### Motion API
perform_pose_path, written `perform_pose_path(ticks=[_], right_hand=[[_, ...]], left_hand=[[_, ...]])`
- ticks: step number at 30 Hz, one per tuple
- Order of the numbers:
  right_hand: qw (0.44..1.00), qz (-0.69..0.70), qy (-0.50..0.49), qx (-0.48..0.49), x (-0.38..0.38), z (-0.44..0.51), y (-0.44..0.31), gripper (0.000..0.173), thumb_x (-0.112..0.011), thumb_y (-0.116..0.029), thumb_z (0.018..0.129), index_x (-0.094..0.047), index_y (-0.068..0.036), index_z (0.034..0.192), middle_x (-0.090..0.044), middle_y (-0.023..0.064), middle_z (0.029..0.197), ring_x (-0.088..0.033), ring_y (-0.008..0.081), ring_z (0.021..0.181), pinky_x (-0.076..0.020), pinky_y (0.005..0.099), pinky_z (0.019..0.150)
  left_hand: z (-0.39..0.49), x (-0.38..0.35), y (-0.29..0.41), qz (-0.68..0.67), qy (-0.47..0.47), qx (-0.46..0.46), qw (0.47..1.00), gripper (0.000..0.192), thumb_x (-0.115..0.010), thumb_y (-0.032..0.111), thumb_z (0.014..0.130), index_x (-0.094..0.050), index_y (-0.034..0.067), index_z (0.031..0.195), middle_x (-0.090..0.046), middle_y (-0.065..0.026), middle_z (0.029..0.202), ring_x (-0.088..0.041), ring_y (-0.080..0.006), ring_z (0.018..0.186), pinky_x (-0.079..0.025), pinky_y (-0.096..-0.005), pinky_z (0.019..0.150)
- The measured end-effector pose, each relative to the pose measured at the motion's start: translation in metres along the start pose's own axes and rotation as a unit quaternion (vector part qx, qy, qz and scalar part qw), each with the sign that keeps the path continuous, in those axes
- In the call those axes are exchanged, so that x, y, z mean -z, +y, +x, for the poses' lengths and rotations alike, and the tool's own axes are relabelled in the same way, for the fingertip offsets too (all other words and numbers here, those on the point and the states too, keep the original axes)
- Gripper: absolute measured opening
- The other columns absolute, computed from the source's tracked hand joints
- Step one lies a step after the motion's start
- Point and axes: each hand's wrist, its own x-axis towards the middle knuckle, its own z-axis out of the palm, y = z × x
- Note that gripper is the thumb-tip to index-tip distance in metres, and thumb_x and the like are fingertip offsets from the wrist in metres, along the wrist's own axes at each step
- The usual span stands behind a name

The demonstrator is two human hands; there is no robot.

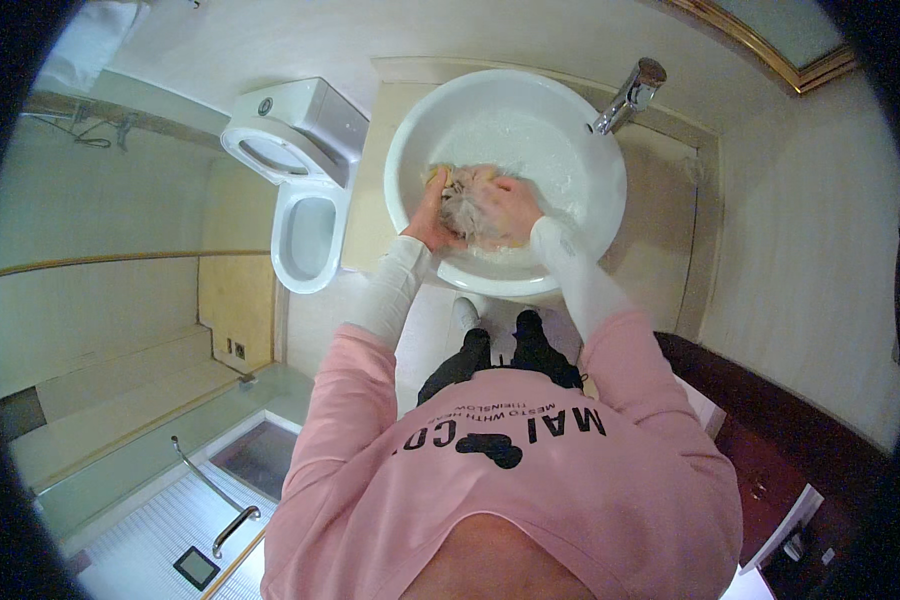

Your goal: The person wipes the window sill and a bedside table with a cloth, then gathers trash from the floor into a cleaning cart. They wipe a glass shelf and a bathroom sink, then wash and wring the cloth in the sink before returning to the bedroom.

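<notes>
A round white washbasin [570, 97] stands before me with water in it. Low in the basin, towards its left side, lies a wet, crumpled, light-coloured cloth [469, 206], partly under water. My left hand [433, 217] grips the cloth's left side, thumb up and fingers beneath it. My right hand [516, 206] is curled on the cloth's right side, its fingers bent inward. Both wrists are in white sleeves near the basin's front rim. Some yellowish material shows by my left fingertips; I cannot tell whether it is part of the cloth.
A chrome faucet [630, 97] rises at the basin's back right. The pale counter [649, 217] surrounds the basin. To the left stands a white toilet [307, 232] with its lid raised. A gold-framed mirror [802, 71] hangs at the upper right. Glass panels are at far left.
</notes>
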Motion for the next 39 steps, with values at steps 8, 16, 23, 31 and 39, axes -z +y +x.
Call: perform_pose_path(ticks=[8,16,23,31,39], right_hand=[[0.980,0.149,0.093,0.090,-0.003,0.009,-0.081,0.018,-0.049,-0.015,0.087,-0.060,-0.003,0.095,-0.062,0.0140,0.080,-0.060,0.0248,0.074,-0.0481,0.0376,0.069],[0.925,-0.339,0.114,-0.131,0.060,0.009,0.040,0.027,-0.056,-0.024,0.088,-0.052,-0.004,0.105,-0.063,0.0195,0.098,-0.061,0.0375,0.092,-0.0492,0.0466,0.077],[0.974,-0.198,0.099,-0.047,0.056,-0.007,0.037,0.026,-0.060,-0.023,0.089,-0.058,-0.004,0.106,-0.061,0.0079,0.086,-0.060,0.0198,0.081,-0.0492,0.0348,0.074],[0.965,0.049,0.202,0.158,0.143,0.017,-0.147,0.016,-0.063,-0.019,0.091,-0.064,-0.004,0.097,-0.062,-0.0012,0.085,-0.055,0.0077,0.078,-0.0461,0.0232,0.070],[0.882,-0.248,0.299,0.266,0.139,0.023,-0.130,0.015,-0.064,-0.016,0.088,-0.066,-0.003,0.095,-0.061,0.0064,0.079,-0.058,0.0148,0.072,-0.0457,0.0266,0.065]], left_hand=[[0.001,-0.026,-0.003,0.259,-0.010,-0.282,0.924,0.053,-0.059,0.051,0.086,-0.057,0.011,0.121,-0.062,-0.0076,0.118,-0.060,-0.0208,0.102,-0.048,-0.0492,0.086],[-0.027,-0.048,0.013,0.282,0.200,-0.137,0.928,0.043,-0.064,0.038,0.087,-0.058,0.008,0.117,-0.063,-0.0126,0.105,-0.063,-0.0261,0.088,-0.053,-0.0396,0.080],[-0.051,-0.011,-0.022,0.595,0.250,-0.494,0.583,0.040,-0.064,0.015,0.083,-0.053,0.001,0.119,-0.055,-0.0207,0.113,-0.057,-0.0381,0.098,-0.050,-0.0433,0.080],[-0.062,-0.012,-0.032,0.619,0.207,-0.510,0.560,0.028,-0.054,0.004,0.084,-0.055,0.005,0.112,-0.056,-0.0139,0.099,-0.060,-0.0347,0.087,-0.051,-0.0427,0.072],[-0.054,-0.010,-0.036,0.650,0.222,-0.503,0.525,0.023,-0.053,0.005,0.083,-0.059,0.005,0.105,-0.057,-0.0127,0.095,-0.060,-0.0312,0.084,-0.051,-0.0430,0.070]])
